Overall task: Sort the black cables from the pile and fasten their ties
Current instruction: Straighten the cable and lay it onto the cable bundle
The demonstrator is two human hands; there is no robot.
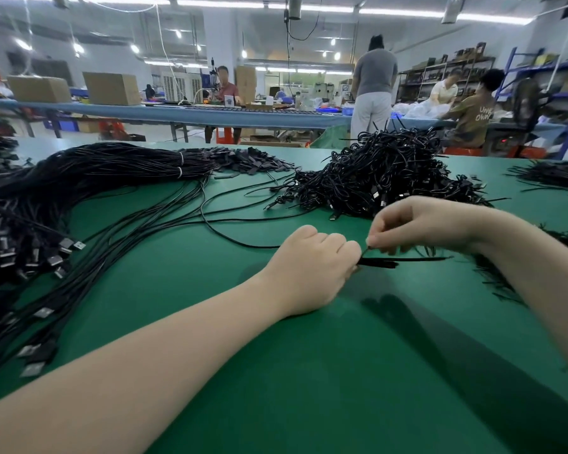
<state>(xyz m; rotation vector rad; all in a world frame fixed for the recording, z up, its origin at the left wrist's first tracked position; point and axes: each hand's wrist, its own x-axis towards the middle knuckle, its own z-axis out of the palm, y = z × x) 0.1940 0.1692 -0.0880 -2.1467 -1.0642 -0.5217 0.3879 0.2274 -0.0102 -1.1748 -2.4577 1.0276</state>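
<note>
My left hand (312,267) is curled round a folded black cable (379,264) just above the green table (309,371), and the cable's loose length trails off to the left. My right hand (417,224) pinches a thin black tie (407,258) at the cable's bend, right beside my left thumb. A large bundle of long black cables (95,178), bound with white bands, lies across the left side, its USB plugs fanned out at the left edge. A heap of coiled, tied cables (384,175) sits behind my hands.
Loose black ties (499,276) lie under my right forearm, and more (558,175) lie at the far right. A stack of black plugs (246,160) rests at the back centre. Beyond the table are several people, a long blue bench (177,113) and cardboard boxes.
</note>
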